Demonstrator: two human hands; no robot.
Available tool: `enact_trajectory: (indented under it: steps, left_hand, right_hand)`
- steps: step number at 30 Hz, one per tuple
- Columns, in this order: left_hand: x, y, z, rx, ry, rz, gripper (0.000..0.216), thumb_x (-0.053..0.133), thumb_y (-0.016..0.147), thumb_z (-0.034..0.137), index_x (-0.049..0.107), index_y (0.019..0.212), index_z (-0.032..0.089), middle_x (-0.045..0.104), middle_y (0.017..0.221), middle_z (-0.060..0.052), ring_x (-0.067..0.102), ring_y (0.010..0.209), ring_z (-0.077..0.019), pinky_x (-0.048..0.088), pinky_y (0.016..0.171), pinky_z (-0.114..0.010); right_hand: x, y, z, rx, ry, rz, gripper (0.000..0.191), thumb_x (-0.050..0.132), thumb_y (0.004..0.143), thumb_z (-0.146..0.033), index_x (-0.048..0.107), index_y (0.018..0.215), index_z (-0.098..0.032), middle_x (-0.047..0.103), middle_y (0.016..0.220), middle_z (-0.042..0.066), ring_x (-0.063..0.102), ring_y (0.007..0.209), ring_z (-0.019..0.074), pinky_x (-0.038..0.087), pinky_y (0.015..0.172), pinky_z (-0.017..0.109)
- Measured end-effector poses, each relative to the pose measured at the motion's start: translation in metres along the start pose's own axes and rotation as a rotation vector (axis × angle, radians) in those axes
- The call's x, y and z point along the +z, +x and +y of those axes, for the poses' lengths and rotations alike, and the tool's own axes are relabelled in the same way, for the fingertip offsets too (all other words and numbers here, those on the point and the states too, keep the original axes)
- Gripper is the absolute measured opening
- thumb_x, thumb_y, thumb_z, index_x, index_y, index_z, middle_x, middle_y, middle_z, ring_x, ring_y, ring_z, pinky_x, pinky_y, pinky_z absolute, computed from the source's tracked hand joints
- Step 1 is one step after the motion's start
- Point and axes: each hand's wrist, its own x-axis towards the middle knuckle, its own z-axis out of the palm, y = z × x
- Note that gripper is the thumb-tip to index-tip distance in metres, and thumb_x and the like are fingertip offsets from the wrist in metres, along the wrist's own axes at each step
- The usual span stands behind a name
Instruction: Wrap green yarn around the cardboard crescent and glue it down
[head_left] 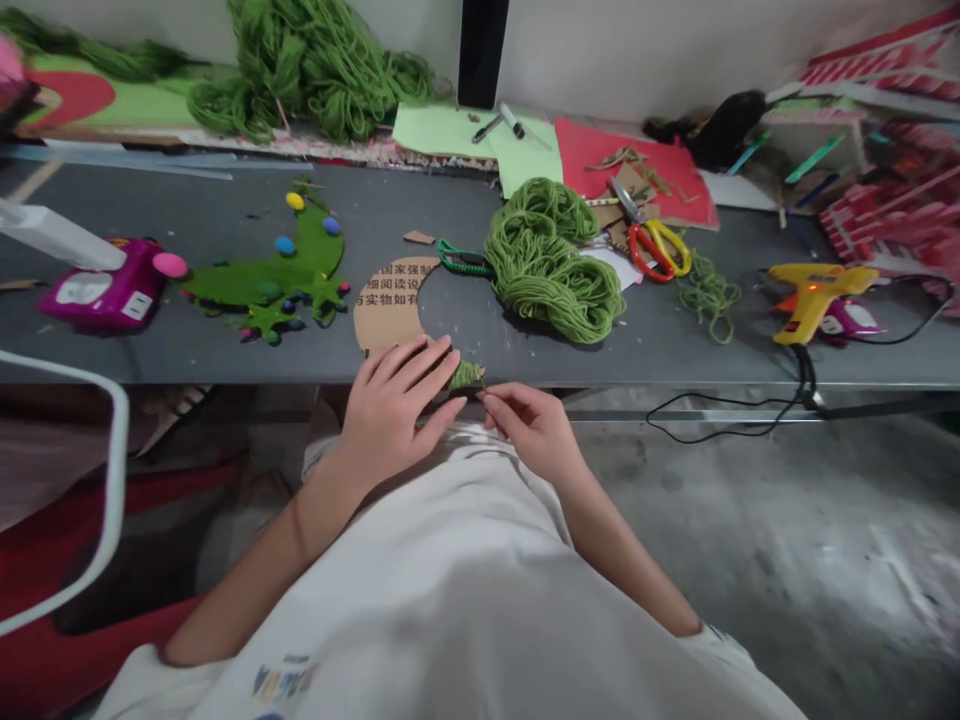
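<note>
A curved cardboard piece [386, 318] with printed characters lies at the table's front edge. My left hand [394, 405] rests flat over its lower end, fingers stretched out and thumb apart. Past those fingers, a short section wrapped in green yarn [466, 375] pokes out. My right hand [525, 425] is closed just beside it, thumb and forefinger pinching what looks like a strand of the yarn; the strand itself is barely visible. A coil of green yarn [551, 270] sits behind the hands, with a green-handled cutter [463, 260] touching its left side.
Left of the cardboard lie a decorated green crescent [259, 280] and a purple lamp base [109, 290]. To the right are scissors [652, 245], a yarn tangle [709, 295] and a yellow glue gun [814, 290] with its cord hanging off the edge. More yarn [315, 70] is heaped behind.
</note>
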Motion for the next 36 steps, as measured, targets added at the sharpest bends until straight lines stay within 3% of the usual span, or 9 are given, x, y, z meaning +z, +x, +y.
enact_trajectory:
  steps: [8,19,36]
  left_hand:
    - [0.008,0.001,-0.003,-0.022,-0.022,0.033,0.036,0.059,0.1,0.033,0.066,0.135,0.031,0.065,0.144,-0.006,0.057,0.136,-0.0275,0.041,0.108,-0.045]
    - [0.005,0.001,-0.004,0.013,0.007,0.019,0.036,0.06,0.1,0.034,0.066,0.135,0.027,0.065,0.144,-0.007,0.058,0.134,-0.0283,0.041,0.107,-0.045]
    - [0.012,0.0,-0.002,-0.03,0.035,0.086,0.032,0.059,0.101,0.034,0.068,0.132,0.031,0.068,0.14,-0.003,0.062,0.128,-0.0268,0.044,0.099,-0.045]
  right_hand:
    - [0.008,-0.004,-0.004,0.041,0.15,0.038,0.032,0.069,0.091,-0.047,0.068,0.096,-0.015,0.064,0.064,0.0,0.052,0.053,0.0092,0.044,0.052,0.023]
    - [0.009,-0.001,-0.019,-0.014,0.203,0.084,0.025,0.068,0.092,-0.041,0.068,0.092,-0.016,0.064,0.063,-0.001,0.05,0.052,0.0081,0.041,0.052,0.022]
    - [0.02,-0.008,0.003,0.014,0.161,0.065,0.026,0.065,0.094,-0.042,0.065,0.09,-0.017,0.066,0.067,0.0,0.051,0.054,0.0083,0.044,0.053,0.023]
